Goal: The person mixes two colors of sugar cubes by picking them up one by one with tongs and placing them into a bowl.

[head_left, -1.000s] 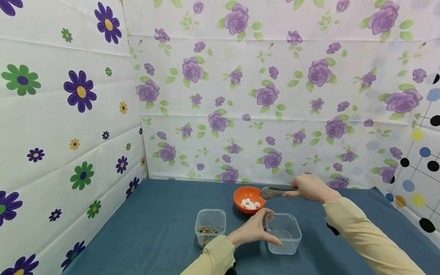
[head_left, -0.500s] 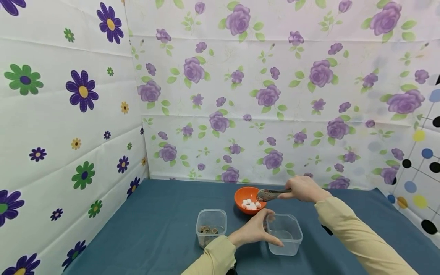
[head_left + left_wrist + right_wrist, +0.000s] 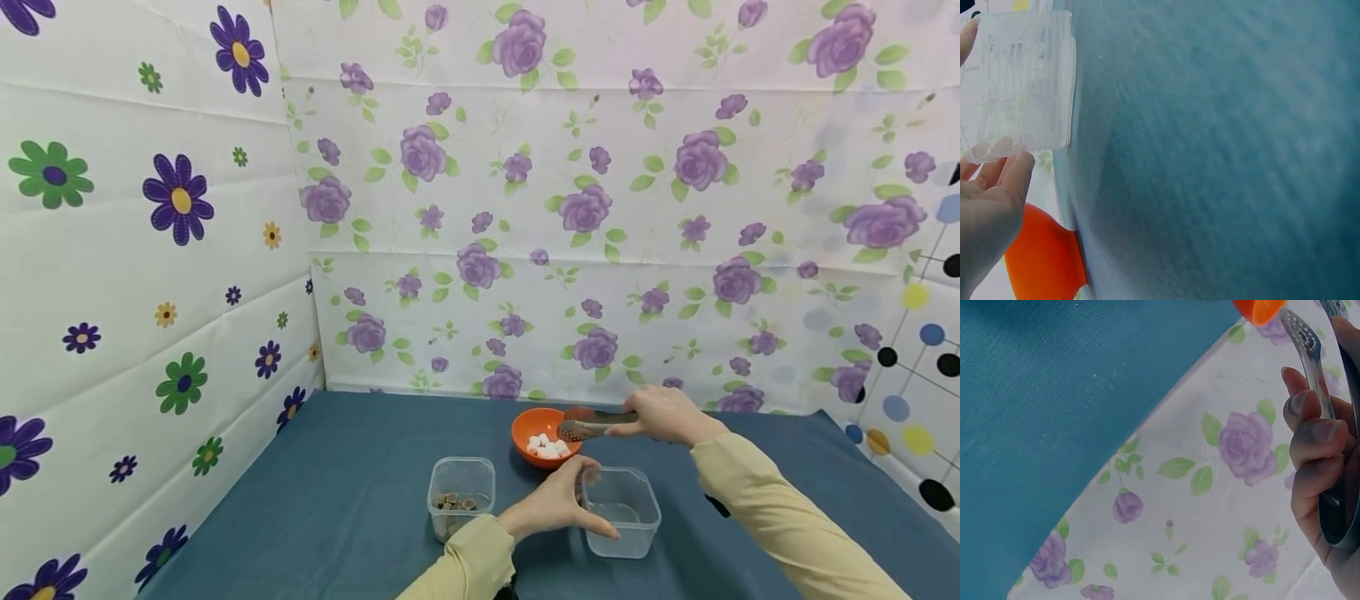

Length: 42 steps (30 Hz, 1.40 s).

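My right hand (image 3: 663,412) grips metal tongs (image 3: 1316,381) by their arms. The perforated tips are spread apart over the right side of an orange bowl (image 3: 521,425). Small white chunks (image 3: 546,446) are gathered in the bottom of that bowl. With thumb and fingers, my left hand (image 3: 555,500) holds a clear plastic container (image 3: 622,537) by its left side. Nothing shows inside this container. In the left wrist view the fingers lie along one wall of it, and the bowl appears just behind the hand.
A second clear container (image 3: 461,475), with small brown pieces (image 3: 455,502) in it, stands to the left of my left forearm. Blue cloth (image 3: 360,500) covers the table. Flower-patterned sheets (image 3: 465,192) hang at the back and left.
My right hand has moved left and brought the tongs from the bowl's right rim to over its inside. The tong tips have spread. The left hand and both containers keep their places.
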### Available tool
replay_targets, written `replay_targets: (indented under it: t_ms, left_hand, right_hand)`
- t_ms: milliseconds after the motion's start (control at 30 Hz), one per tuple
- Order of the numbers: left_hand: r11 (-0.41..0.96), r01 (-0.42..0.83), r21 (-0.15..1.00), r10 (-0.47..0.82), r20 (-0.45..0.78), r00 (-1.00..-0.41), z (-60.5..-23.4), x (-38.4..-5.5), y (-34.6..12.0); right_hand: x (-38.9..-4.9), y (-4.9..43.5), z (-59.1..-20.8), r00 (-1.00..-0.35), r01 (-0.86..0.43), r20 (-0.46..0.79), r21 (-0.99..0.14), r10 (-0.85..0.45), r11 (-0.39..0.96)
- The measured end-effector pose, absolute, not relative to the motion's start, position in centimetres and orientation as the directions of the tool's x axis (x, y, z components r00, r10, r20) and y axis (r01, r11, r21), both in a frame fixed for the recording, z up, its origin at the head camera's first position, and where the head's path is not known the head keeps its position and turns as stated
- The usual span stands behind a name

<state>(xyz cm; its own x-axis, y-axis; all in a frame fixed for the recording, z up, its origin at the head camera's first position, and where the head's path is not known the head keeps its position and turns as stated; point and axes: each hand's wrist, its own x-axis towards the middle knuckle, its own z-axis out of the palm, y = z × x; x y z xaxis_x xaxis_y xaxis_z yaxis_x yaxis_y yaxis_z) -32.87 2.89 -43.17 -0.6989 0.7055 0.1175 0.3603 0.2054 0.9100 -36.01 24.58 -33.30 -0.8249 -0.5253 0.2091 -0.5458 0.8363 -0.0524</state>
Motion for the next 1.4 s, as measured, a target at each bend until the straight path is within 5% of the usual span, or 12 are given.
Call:
replay_targets:
  t_ms: [600, 967, 1400]
  left_hand:
    - [0.321, 0.372, 0.871, 0.686, 0.057, -0.725, -42.5, -32.1, 3.1]
    - [0.4, 0.329, 0.856, 0.665, -0.024, -0.746, -41.9, -31.7, 3.0]
    - [0.453, 0.409, 0.792, 0.64, 0.03, -0.768, -40.4, -30.8, 2.1]
  right_hand:
    - [-33.3, 28.1, -35.2, -0.918, -0.397, 0.171, -0.417, -0.359, 0.817]
    - [-32.4, 28.8, -36.0, -0.926, -0.377, 0.165, -0.453, -0.34, 0.808]
    - [-31.3, 28.9, -35.8, -0.92, -0.391, 0.213, -0.426, -0.33, 0.816]
